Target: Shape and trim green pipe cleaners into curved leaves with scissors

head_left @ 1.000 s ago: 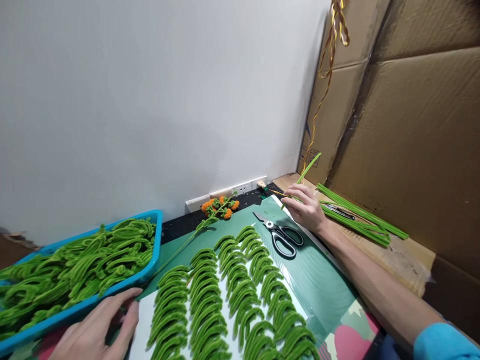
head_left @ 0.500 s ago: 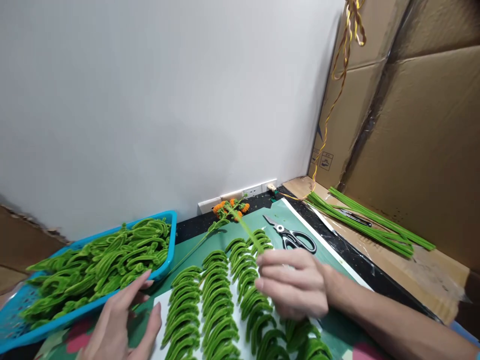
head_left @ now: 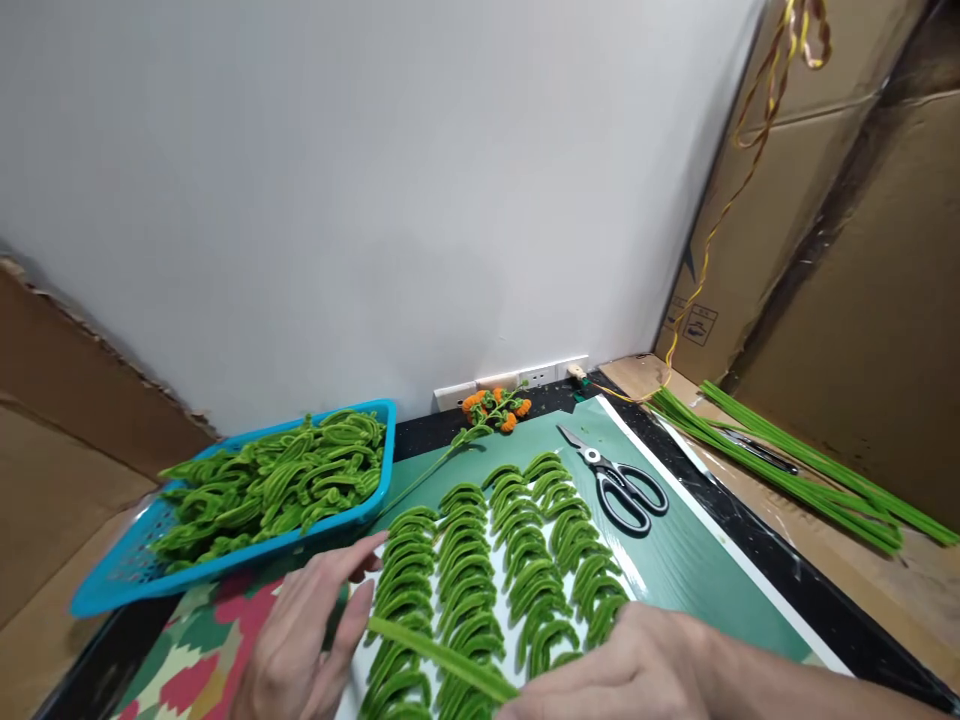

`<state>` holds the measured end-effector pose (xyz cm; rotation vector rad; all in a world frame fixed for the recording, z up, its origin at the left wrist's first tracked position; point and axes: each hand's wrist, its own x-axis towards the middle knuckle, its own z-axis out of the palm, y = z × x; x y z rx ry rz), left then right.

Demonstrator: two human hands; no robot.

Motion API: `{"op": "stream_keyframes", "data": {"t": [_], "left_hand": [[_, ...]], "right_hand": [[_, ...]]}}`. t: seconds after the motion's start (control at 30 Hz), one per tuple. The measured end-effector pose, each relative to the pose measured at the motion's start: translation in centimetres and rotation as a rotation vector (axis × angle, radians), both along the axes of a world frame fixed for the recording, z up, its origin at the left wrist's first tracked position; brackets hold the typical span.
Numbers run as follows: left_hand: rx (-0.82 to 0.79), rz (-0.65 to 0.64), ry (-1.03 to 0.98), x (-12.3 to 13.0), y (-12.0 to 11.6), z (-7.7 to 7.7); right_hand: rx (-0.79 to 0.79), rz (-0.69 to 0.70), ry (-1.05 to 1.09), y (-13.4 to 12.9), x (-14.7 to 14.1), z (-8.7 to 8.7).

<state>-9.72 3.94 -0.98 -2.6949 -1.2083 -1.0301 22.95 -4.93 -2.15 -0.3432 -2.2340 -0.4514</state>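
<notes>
My right hand point(head_left: 622, 670) pinches one end of a straight green pipe cleaner point(head_left: 446, 658), which slants up to the left. My left hand point(head_left: 311, 625) is open, thumb and fingers apart, with the free end of the pipe cleaner close to its thumb. Beneath both hands lies a white sheet point(head_left: 510, 590) bearing several columns of curved green fuzzy pieces point(head_left: 469, 570). To the left, a blue plastic basket point(head_left: 390, 450) holds a heap of similar curled green pieces point(head_left: 285, 480).
Black-handled scissors point(head_left: 619, 480) lie on the green mat point(head_left: 720, 590). A stem with orange fuzzy flowers point(head_left: 495, 408) rests near the wall sockets point(head_left: 536, 377). Long green pipe cleaners point(head_left: 787, 470) lie on cardboard at right. A twisted yellow wire point(head_left: 709, 250) hangs by the cardboard wall.
My right hand has come down toward me, swinging the pipe cleaner from pointing away to pointing left. My left hand is now nearer its tip. The view has shifted left.
</notes>
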Motion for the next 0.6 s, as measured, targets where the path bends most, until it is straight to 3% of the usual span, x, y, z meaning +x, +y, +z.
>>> {"op": "stream_keyframes", "data": {"t": [0.17, 0.23, 0.33, 0.6], "left_hand": [[-0.123, -0.059, -0.113, 1.1, -1.5, 0.7], [-0.141, -0.098, -0.150, 1.3, -2.0, 0.8], [-0.134, -0.129, -0.192, 1.5, -2.5, 1.0], [-0.010, -0.073, -0.151, 1.3, -2.5, 0.5]], "right_hand": [[0.228, 0.131, 0.301, 2.3, -0.5, 2.0], [0.228, 0.133, 0.336, 3.1, 0.0, 2.6], [0.140, 0.006, 0.263, 3.6, 1.2, 2.7], [-0.200, -0.420, 0.330, 5.2, 3.2, 0.8]]}}
